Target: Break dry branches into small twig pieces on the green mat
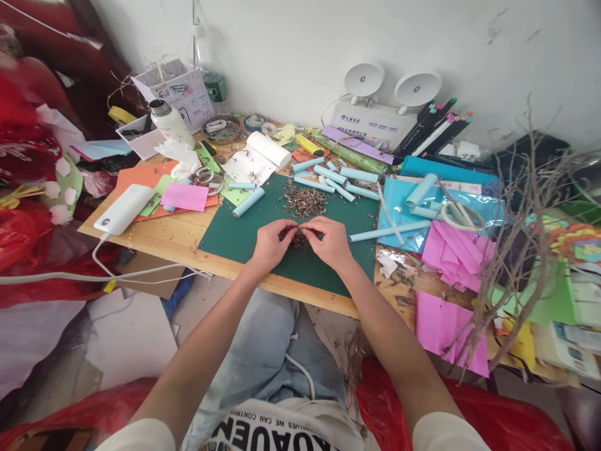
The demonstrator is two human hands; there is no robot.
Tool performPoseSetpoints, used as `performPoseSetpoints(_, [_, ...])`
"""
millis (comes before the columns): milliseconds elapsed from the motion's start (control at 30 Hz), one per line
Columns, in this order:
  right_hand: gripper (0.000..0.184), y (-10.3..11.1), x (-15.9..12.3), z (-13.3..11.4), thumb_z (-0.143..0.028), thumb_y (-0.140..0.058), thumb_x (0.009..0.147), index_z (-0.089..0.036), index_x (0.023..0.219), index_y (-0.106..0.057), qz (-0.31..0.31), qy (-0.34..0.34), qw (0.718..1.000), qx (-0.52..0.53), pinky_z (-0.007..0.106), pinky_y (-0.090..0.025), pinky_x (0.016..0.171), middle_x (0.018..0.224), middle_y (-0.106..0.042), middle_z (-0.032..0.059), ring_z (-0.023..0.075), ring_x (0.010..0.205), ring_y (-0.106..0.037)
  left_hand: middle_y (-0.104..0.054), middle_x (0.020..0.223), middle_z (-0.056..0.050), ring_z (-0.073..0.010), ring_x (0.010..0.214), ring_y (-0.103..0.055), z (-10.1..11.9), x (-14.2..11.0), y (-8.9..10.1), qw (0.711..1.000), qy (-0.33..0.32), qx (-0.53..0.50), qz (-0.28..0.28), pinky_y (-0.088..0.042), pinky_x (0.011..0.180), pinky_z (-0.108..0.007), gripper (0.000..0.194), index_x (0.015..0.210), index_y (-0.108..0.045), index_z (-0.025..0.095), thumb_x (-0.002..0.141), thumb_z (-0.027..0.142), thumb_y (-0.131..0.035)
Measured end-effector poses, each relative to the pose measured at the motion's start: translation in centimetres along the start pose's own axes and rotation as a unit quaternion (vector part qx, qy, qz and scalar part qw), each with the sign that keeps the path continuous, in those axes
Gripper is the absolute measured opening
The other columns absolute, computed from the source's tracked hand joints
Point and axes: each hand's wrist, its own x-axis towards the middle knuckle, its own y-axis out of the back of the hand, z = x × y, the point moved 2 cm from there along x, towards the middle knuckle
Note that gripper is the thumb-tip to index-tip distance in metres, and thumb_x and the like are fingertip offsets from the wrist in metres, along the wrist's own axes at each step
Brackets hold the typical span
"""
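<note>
Over the dark green cutting mat (pixel 230 232), my left hand (pixel 275 243) and my right hand (pixel 328 241) meet with fingertips almost touching. Both are closed in a pinch; whatever lies between the fingers is too small to make out. Brown dry plant bits show just under the fingertips. Just beyond them is a loose pile of brown dried plant bits (pixel 305 200). Several light blue paper tubes (pixel 359 174) are scattered behind and right of this pile. One longer blue tube (pixel 389 230) reaches across the mat's right side.
Scissors (pixel 462 213) and crumpled pink paper (pixel 455 250) are on the right, beside upright bare branches (pixel 521 250). A white power bank (pixel 124 210) with a cable sits at the table's left edge. Behind stand an open white bottle (pixel 171 122) and a twin-head emergency light (pixel 370 119).
</note>
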Motion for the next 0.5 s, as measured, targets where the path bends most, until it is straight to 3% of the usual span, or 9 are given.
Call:
performPoseSetpoints(167, [0.019,-0.3,-0.1,0.5,-0.021,-0.059,0.087,-0.023,0.097,-0.075,-0.051,0.006,0.999,-0.017,0.032,-0.052,0.073,0.092,-0.073,0.0057,0.0186,0.078,-0.066,-0.073,0.102,-0.008,-0.0193,0.093,-0.067,0.4,0.0,1.1,0.994,-0.057,0.088,-0.036,-0.051,0.086,-0.032,0.026,0.105,-0.069,0.020,0.095,0.028,-0.047])
performPoseSetpoints(267, [0.020,-0.4,-0.1,1.0,-0.022,-0.065,0.083,-0.022,0.102,-0.072,-0.069,-0.006,0.997,-0.020,0.031,-0.052,0.070,0.089,-0.073,0.0045,0.0178,0.072,-0.065,-0.072,0.096,-0.008,-0.0190,0.089,-0.066,0.5,0.4,2.0,0.989,-0.068,0.124,-0.037,-0.049,0.082,-0.030,0.027,0.100,-0.069,0.019,0.097,0.029,-0.044])
performPoseSetpoints(400, [0.009,-0.4,0.0,1.2,-0.022,-0.064,0.085,-0.022,0.086,-0.073,-0.073,0.006,0.997,-0.011,0.030,-0.050,0.070,0.084,-0.072,0.0033,0.0176,0.073,-0.065,-0.067,0.077,-0.006,-0.0187,0.076,-0.061,0.3,1.6,3.0,0.980,-0.058,0.192,-0.016,-0.046,0.072,-0.029,0.025,0.083,-0.068,0.019,0.094,0.035,-0.052])
performPoseSetpoints(500, [0.015,-0.4,0.0,1.1,-0.023,-0.061,0.088,-0.022,0.081,-0.074,-0.069,0.027,0.997,-0.006,0.030,-0.050,0.073,0.091,-0.071,0.0045,0.0178,0.081,-0.066,-0.067,0.084,-0.007,-0.0203,0.083,-0.061,0.1,3.3,3.3,0.974,-0.066,0.218,-0.012,-0.046,0.076,-0.030,0.015,0.092,-0.067,0.019,0.090,0.026,-0.054])
